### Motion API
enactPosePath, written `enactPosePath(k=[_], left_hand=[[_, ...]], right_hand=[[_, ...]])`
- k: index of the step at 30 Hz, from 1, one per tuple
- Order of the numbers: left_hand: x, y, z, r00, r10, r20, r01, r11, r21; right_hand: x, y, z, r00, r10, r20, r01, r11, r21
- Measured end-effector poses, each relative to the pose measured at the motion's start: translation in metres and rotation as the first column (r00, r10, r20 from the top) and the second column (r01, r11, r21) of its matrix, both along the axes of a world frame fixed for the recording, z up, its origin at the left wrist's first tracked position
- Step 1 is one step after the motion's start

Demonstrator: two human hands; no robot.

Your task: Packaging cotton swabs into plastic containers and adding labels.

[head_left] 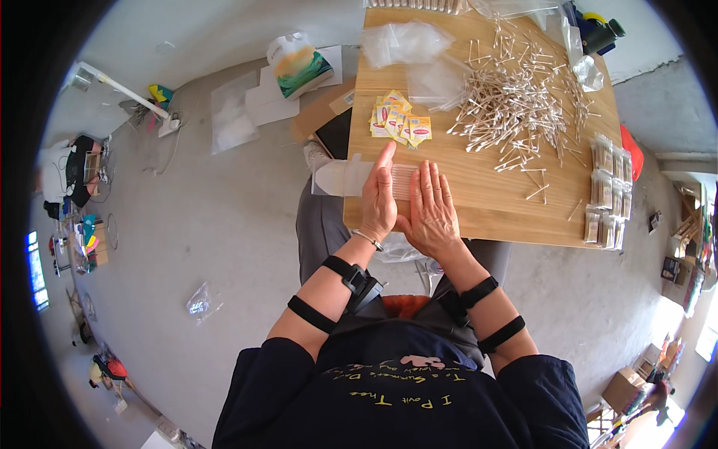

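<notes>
At the table's near edge, a flat row of cotton swabs (402, 179) lies side by side between my hands. My right hand (432, 206) rests flat over the right part of that row, fingers stretched out. My left hand (380, 196) stands on its edge at the row's left side, its fingers straight and holding nothing. Left of it, a clear plastic bag with a white rounded sheet (334, 179) reaches past the table's edge; my left hand partly covers it. Just beyond my fingertips are several small yellow and white printed cards (400, 120).
A large loose heap of cotton swabs (516, 105) spreads over the wooden table (486, 202). Clear plastic bags (407, 43) lie at the back left. Filled swab packs (607, 191) are stacked at the right edge. A cardboard box (325, 112) stands left of the table.
</notes>
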State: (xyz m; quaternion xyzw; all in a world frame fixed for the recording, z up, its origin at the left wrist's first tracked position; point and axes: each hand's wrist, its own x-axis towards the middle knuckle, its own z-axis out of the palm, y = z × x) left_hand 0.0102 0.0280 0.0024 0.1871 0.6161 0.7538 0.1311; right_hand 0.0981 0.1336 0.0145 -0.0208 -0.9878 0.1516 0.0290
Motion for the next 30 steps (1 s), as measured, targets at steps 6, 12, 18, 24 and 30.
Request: enactPosePath(k=[6,12,18,24,30], left_hand=[[0.004,-0.011,0.005,0.991,0.066,0.116,-0.075,0.995,0.072],[0.031,-0.047,0.012,0.817,-0.144,-0.559,-0.239,0.796,-0.555],[0.046,-0.054,0.003,0.696,-0.387,-0.604,-0.274,0.635,-0.722],[0.046,-0.054,0.001,0.673,-0.403,-0.62,-0.316,0.601,-0.734],[0.048,-0.051,-0.001,0.663,-0.38,-0.645,-0.346,0.608,-0.714]], right_hand=[[-0.002,-0.004,0.002,1.0,0.0,0.003,0.0,1.0,0.024],[-0.002,0.0,-0.001,0.998,-0.004,-0.069,0.005,1.0,0.011],[-0.002,-0.002,0.001,1.0,0.014,0.02,-0.014,0.999,0.03],[-0.001,-0.003,-0.007,1.0,0.003,-0.002,-0.003,0.994,0.108],[-0.001,-0.003,-0.007,1.0,-0.016,0.005,0.015,0.996,0.09]])
